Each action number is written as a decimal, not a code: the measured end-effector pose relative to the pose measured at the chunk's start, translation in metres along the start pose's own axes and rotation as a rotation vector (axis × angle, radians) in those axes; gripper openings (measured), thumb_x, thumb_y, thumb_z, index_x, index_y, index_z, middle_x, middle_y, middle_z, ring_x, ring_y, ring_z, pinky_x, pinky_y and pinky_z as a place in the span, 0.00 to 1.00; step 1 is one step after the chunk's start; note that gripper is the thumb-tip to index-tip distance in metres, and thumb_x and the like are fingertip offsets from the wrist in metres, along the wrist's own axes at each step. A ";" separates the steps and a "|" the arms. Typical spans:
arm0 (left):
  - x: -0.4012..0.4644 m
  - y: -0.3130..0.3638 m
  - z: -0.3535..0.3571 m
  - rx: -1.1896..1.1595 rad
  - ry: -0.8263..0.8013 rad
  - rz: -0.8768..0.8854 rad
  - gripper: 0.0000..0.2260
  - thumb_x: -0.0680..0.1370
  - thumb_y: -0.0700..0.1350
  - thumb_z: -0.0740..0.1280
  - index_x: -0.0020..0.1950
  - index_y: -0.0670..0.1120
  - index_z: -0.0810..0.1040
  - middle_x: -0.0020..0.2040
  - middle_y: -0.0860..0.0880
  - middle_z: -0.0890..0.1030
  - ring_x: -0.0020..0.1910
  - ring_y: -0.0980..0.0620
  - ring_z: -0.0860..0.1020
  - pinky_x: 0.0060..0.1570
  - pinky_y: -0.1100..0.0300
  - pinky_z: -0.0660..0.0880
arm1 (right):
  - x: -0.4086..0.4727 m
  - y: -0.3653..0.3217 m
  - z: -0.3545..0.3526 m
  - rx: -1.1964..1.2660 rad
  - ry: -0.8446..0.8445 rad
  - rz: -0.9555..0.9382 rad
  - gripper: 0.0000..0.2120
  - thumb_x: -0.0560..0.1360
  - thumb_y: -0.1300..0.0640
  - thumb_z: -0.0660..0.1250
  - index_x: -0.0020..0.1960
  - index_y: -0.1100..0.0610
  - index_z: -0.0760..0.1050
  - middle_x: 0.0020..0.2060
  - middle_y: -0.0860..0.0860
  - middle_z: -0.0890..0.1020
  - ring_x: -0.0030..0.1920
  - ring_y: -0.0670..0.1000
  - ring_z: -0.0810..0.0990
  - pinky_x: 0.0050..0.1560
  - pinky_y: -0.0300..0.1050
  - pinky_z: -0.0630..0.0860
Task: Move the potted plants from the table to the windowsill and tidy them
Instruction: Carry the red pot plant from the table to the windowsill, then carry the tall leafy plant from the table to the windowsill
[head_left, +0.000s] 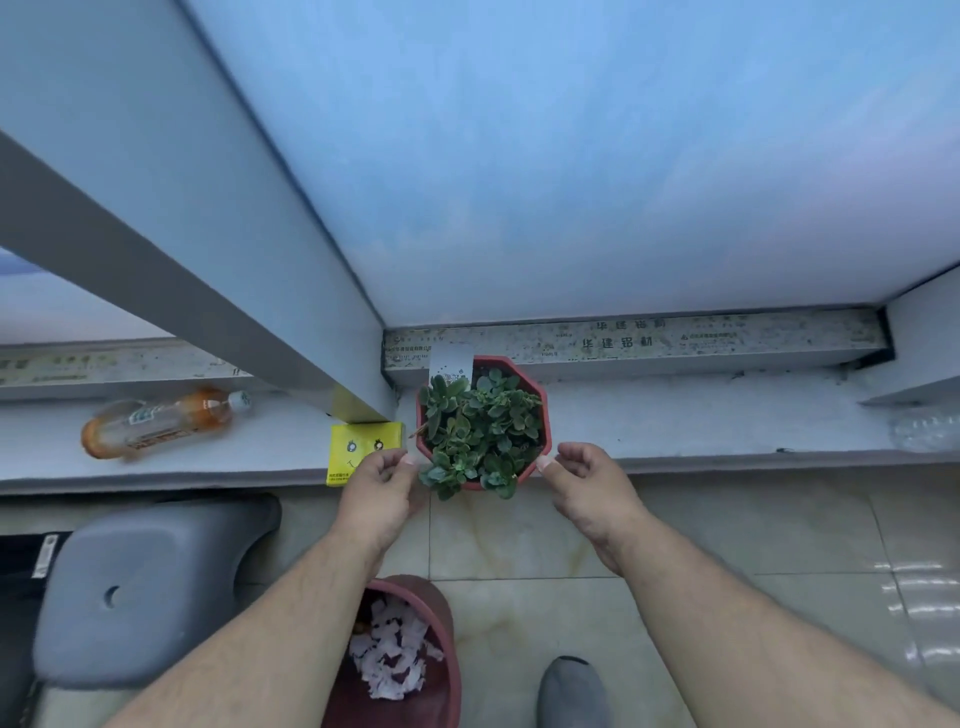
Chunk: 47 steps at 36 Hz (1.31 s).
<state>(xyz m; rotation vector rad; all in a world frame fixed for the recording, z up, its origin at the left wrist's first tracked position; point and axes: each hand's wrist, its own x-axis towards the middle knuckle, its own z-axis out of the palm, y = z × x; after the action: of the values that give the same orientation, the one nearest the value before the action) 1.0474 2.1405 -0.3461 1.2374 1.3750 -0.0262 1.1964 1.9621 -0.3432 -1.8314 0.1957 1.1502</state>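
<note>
A red octagonal pot (540, 402) with a green succulent (480, 431) stands on the white windowsill (701, 421), close to the window frame. A white label (451, 364) sticks up at the pot's back. My left hand (382, 493) is at the pot's left front edge with its fingertips just at the rim. My right hand (587, 483) is at the right front edge, fingertips touching or nearly touching the rim. Both hands have curled fingers that hold nothing.
A yellow packet (358, 447) lies left of the pot. An orange drink bottle (166, 423) lies on its side further left. Below the sill are a grey plastic stool (145, 587), a red bin (410, 670) with paper scraps, and my grey shoe (571, 691).
</note>
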 end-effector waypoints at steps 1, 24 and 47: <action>-0.006 0.000 -0.003 -0.013 0.023 0.001 0.09 0.82 0.48 0.65 0.60 0.47 0.77 0.61 0.45 0.81 0.61 0.47 0.80 0.60 0.47 0.79 | -0.007 0.000 -0.003 -0.021 0.012 0.007 0.23 0.78 0.51 0.72 0.70 0.56 0.71 0.63 0.50 0.77 0.64 0.51 0.77 0.70 0.56 0.74; -0.503 0.231 -0.073 0.162 -0.434 0.321 0.26 0.81 0.56 0.65 0.77 0.51 0.66 0.72 0.48 0.73 0.66 0.50 0.76 0.59 0.50 0.80 | -0.553 -0.177 -0.132 0.361 0.208 -0.267 0.27 0.80 0.47 0.67 0.74 0.58 0.68 0.65 0.50 0.77 0.65 0.50 0.77 0.66 0.50 0.76; -0.931 0.058 0.050 0.505 -1.386 0.613 0.19 0.81 0.50 0.67 0.71 0.50 0.72 0.59 0.54 0.80 0.61 0.50 0.80 0.60 0.46 0.80 | -0.995 0.150 -0.195 1.065 1.232 -0.460 0.15 0.82 0.48 0.64 0.66 0.51 0.74 0.62 0.49 0.80 0.67 0.52 0.78 0.69 0.57 0.74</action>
<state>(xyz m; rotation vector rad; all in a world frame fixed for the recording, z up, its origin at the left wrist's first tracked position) 0.8449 1.5545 0.3530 1.4984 -0.2468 -0.6966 0.6893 1.4123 0.3581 -1.2116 0.8335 -0.5063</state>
